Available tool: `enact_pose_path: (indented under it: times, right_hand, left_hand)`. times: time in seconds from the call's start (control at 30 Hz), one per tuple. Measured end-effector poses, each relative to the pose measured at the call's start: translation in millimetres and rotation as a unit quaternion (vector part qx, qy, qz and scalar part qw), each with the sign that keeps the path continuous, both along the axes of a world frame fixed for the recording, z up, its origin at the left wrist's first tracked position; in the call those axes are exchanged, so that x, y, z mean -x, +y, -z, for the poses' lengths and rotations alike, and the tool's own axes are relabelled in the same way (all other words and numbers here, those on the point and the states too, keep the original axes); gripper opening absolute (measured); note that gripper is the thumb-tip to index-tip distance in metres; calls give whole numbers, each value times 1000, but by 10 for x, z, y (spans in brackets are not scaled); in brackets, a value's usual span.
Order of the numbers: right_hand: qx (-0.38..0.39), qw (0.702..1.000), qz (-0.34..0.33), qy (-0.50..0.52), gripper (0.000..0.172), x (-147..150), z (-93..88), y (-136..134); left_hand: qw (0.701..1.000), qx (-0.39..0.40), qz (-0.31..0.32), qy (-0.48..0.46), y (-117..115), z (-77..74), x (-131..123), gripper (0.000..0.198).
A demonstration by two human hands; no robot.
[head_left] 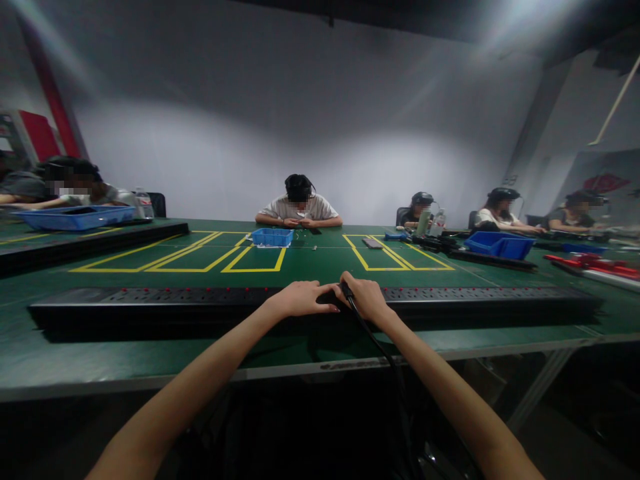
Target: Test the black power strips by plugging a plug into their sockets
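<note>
A long black power strip [185,298] with rows of sockets and small red dots lies across the table in front of me. My left hand [303,299] spans the middle of the strip, its thumb low on the near side and its other fingers over the top. Just to the right, my right hand [367,298] is closed around the end of a black cable, probably its plug [346,291], against the strip's top. The cable [373,333] runs down from there past the table edge. The fingers hide the sockets beneath them, so whether the plug is seated I cannot tell.
Beyond the strip are yellow tape outlines [255,270] on the green table [320,260], a small blue basket [273,237] and a grey flat object [372,243]. Blue bins [500,245] stand right and left. Another person [299,207] sits opposite, with several more at the sides.
</note>
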State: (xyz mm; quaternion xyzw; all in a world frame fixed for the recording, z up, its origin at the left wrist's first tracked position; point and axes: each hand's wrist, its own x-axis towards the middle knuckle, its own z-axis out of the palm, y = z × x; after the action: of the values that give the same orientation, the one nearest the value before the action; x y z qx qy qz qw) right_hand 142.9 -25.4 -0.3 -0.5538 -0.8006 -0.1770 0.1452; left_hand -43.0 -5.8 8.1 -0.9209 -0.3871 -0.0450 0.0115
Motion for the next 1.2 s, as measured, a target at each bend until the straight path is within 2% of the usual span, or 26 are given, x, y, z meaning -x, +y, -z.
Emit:
enact_pose_path:
  times: [1.2]
  right_hand:
    - [-11, 1000, -6, 0, 30, -13, 35, 26]
  left_hand:
    - [1000, -16, 6, 3, 11, 18, 5, 40]
